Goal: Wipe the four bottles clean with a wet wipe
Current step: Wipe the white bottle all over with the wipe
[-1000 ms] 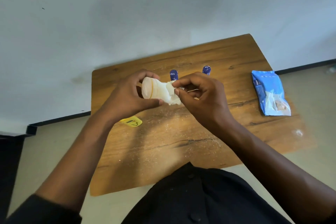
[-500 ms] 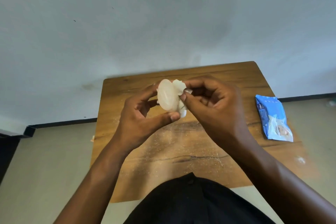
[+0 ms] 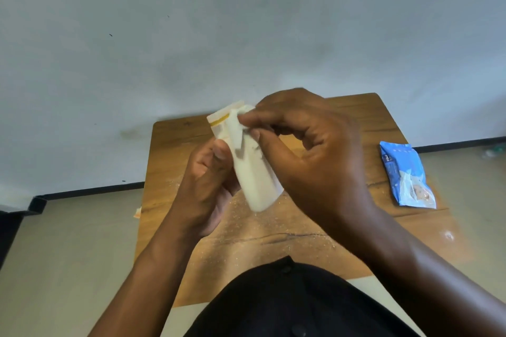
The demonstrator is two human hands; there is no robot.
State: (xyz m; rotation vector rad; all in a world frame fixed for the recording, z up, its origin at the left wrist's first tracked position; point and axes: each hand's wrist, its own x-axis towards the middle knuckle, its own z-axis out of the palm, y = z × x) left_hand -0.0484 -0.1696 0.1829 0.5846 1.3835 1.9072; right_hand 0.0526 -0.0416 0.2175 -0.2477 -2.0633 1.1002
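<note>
A white bottle [image 3: 256,180] with a yellow band near its upper end is held above the wooden table [image 3: 301,241], tilted with its base toward me. My left hand [image 3: 208,186] grips the bottle from the left, thumb on its side. My right hand [image 3: 309,153] pinches a white wet wipe [image 3: 236,131] against the bottle's upper part. The other bottles are hidden behind my hands.
A blue wet wipe packet [image 3: 405,175] lies on the table's right side. Pale dust is scattered over the table's middle. A small orange scrap [image 3: 137,213] shows at the table's left edge. A grey wall stands behind the table.
The bottle has turned from base-on to lengthwise, base now pointing down toward me. My right hand with the wipe moved up to its banded end. The camera tilted up.
</note>
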